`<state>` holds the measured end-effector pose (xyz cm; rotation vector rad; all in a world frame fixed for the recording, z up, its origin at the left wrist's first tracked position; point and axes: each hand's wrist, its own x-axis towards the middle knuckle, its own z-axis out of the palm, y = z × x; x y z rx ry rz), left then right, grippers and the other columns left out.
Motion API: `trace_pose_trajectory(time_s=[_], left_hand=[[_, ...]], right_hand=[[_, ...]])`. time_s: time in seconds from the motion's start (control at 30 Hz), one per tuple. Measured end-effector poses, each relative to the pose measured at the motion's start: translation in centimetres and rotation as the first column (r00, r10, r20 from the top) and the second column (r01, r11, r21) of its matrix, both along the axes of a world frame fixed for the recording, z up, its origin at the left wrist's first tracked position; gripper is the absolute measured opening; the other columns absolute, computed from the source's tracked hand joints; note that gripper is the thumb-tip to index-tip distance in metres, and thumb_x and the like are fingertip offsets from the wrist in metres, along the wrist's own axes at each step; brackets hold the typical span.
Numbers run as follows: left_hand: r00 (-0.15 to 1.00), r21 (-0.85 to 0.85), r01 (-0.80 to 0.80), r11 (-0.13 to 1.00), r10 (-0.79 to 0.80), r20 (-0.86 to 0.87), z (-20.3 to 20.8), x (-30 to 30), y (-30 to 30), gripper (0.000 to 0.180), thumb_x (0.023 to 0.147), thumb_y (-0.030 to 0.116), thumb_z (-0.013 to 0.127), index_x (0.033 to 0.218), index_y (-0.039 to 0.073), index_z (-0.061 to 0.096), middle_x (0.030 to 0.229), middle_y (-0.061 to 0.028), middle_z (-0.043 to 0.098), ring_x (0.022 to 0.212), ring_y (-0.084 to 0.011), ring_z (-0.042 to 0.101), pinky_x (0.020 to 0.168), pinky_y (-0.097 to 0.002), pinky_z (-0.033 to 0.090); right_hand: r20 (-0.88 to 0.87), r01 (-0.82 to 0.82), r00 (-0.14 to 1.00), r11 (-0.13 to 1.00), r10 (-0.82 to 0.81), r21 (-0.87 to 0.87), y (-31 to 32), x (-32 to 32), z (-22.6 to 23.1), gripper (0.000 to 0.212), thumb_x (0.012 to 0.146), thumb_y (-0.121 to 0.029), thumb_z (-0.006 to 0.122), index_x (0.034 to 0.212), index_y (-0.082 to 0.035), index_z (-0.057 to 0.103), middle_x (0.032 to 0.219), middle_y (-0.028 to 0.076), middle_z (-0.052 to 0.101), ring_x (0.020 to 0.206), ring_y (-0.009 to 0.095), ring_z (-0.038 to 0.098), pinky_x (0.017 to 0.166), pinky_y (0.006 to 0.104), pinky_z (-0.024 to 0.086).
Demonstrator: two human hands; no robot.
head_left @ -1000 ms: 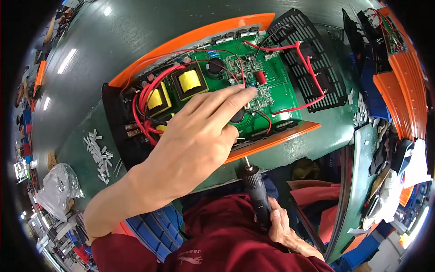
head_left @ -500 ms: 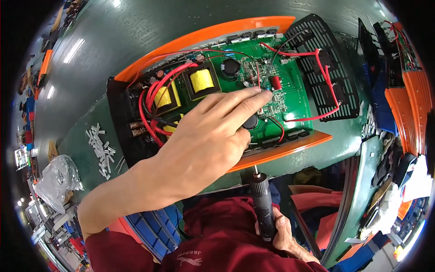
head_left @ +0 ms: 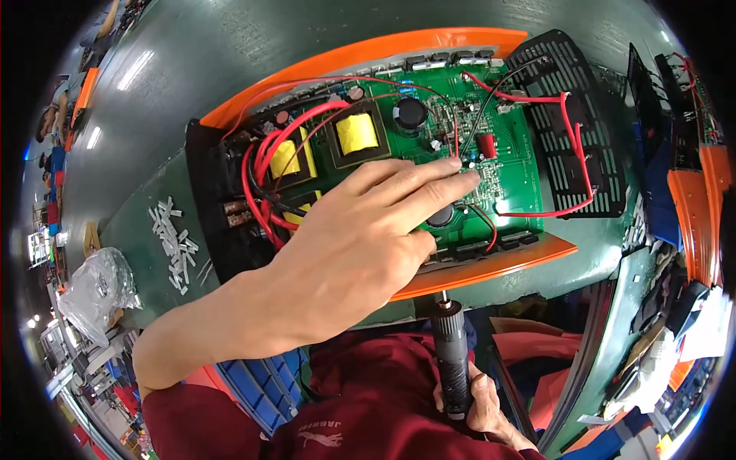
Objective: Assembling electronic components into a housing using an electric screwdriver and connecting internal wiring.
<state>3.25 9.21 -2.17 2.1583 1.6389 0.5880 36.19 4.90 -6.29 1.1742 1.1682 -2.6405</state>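
Note:
My left hand (head_left: 376, 238) lies across the green circuit board (head_left: 521, 180) with its fingers stretched out toward the board's middle. Its thumb rests by the near orange side panel (head_left: 506, 264). Below that panel, my right hand (head_left: 484, 402) grips a black electric screwdriver (head_left: 451, 349), whose bit points up to the panel's outer edge; the tip's contact point is hidden. The board sits in an opened device case with a far orange panel (head_left: 368, 57). Yellow-wound transformers (head_left: 357, 134), a black capacitor (head_left: 410, 113) and thick red wires (head_left: 262, 165) fill its left part.
A black slotted end plate (head_left: 563, 130) lies at the case's right, joined by red wires. On the green bench, small white pieces (head_left: 175, 245) are scattered left of the case, near a clear plastic bag (head_left: 100, 291). More orange panels (head_left: 690, 207) stand at right.
The case, my left hand and the screwdriver all appear slightly farther right in the picture. Both hands keep the same hold and pose.

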Motion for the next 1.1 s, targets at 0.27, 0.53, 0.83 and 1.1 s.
trace_pose_trajectory(time_s=[0.27,0.53,0.83,1.1], left_hand=[[1.0,-0.004,-0.01,1.0,0.01,-0.02,-0.1,0.2,0.1,0.01,0.073,0.009,0.071,0.075,-0.001,0.07,0.141,-0.0141,0.061,0.135,-0.0313,0.055,0.108,-0.0446,0.045],[1.0,0.023,-0.014,1.0,0.014,0.003,-0.2,0.3,-0.1,0.009,0.073,0.008,0.072,0.075,-0.001,0.069,0.138,-0.0144,0.063,0.132,-0.0312,0.057,0.107,-0.0446,0.046],[1.0,0.031,-0.019,0.999,0.02,-0.008,-0.3,0.1,-0.2,0.008,0.074,0.009,0.071,0.073,0.001,0.07,0.138,-0.0105,0.063,0.133,-0.0295,0.056,0.107,-0.0443,0.044],[0.997,0.246,-0.032,0.969,0.014,0.074,-1.0,0.4,-1.0,0.018,0.076,0.016,0.066,0.066,0.002,0.072,0.125,-0.0176,0.066,0.126,-0.0301,0.057,0.105,-0.0428,0.044]], right_hand=[[0.094,-0.026,0.995,0.996,0.018,0.083,-0.5,-0.4,-0.1,0.095,0.098,-0.079,0.026,0.132,0.007,0.049,0.08,0.014,0.067,0.066,0.017,0.062,0.062,0.0282,0.049],[0.091,-0.055,0.995,0.994,0.046,0.09,-0.2,-0.4,0.0,0.095,0.099,-0.077,0.022,0.136,0.007,0.048,0.079,0.012,0.066,0.066,0.017,0.062,0.063,0.0281,0.049],[0.074,-0.055,0.996,0.99,0.046,0.131,-0.8,-1.1,-0.7,0.098,0.099,-0.078,0.025,0.145,0.007,0.044,0.074,0.011,0.064,0.059,0.017,0.057,0.058,0.0289,0.046],[-0.196,0.073,0.964,0.89,-0.179,-0.45,-1.9,1.9,-3.4,0.093,0.098,-0.078,0.016,0.147,-0.005,0.048,0.048,0.009,0.044,0.041,0.024,0.043,0.043,0.0353,0.037]])
